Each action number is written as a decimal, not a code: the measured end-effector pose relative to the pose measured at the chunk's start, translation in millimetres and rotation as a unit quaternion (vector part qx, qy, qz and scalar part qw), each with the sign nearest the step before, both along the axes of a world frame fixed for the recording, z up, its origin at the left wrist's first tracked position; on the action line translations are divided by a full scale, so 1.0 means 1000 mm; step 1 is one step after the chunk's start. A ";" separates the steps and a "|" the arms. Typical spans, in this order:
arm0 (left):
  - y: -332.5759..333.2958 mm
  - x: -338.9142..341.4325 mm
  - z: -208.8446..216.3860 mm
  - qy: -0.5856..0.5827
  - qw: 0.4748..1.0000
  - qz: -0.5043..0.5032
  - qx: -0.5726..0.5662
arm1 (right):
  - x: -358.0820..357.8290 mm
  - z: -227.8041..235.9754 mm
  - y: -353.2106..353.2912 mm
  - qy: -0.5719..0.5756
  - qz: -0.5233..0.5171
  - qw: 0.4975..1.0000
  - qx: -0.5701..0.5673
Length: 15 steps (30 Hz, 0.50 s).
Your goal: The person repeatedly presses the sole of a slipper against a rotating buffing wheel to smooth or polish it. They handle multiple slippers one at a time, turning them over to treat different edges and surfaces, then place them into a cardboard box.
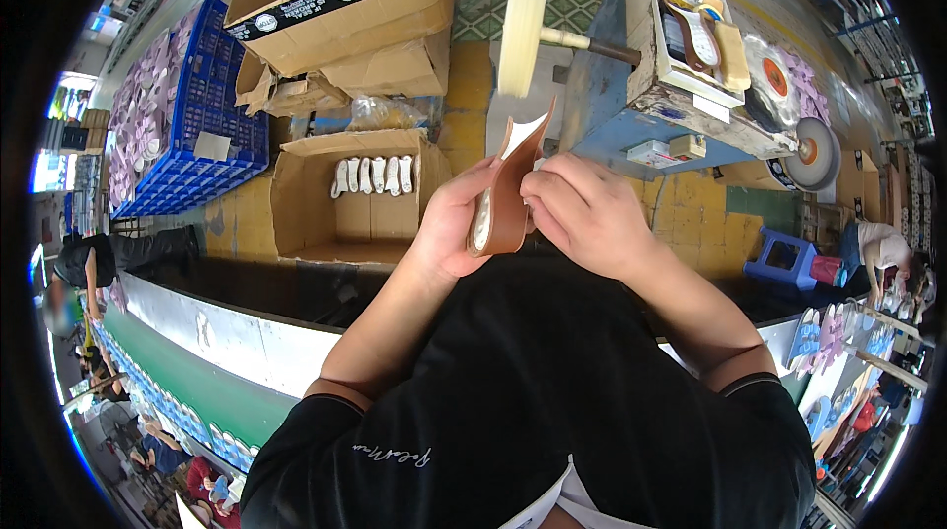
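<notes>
A brown shoe insole (509,196) with a whitish side is held upright and curved in front of my chest. My left hand (452,223) wraps round its left side near the lower, rounded end. At its right edge the curled fingers of my right hand (594,218) are pressed against it; what the fingertips pinch is partly hidden. Just beyond the insole's pointed tip stands a white buffing wheel (523,31) on a metal shaft (592,44). An open carton (296,196) to the left of my hands holds a row of several white, sole-shaped pieces (378,175).
The shaft comes from a blue machine (612,100) with a second, greyish wheel (814,154) on its right. On top, a white tray (730,95) holds a brown-edged sole. Large cartons (395,26) and a blue crate (197,169) of lilac pieces stand left. A green conveyor (212,371) runs behind.
</notes>
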State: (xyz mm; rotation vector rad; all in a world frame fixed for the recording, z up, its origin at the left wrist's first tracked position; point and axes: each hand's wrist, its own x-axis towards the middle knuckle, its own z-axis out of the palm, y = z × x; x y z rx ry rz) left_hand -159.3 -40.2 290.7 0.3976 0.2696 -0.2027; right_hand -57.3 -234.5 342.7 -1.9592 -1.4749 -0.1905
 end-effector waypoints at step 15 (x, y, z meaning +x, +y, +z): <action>0.006 0.013 -0.011 0.066 0.990 -0.044 -0.113 | 0.014 -0.023 0.002 0.137 -0.001 0.990 0.029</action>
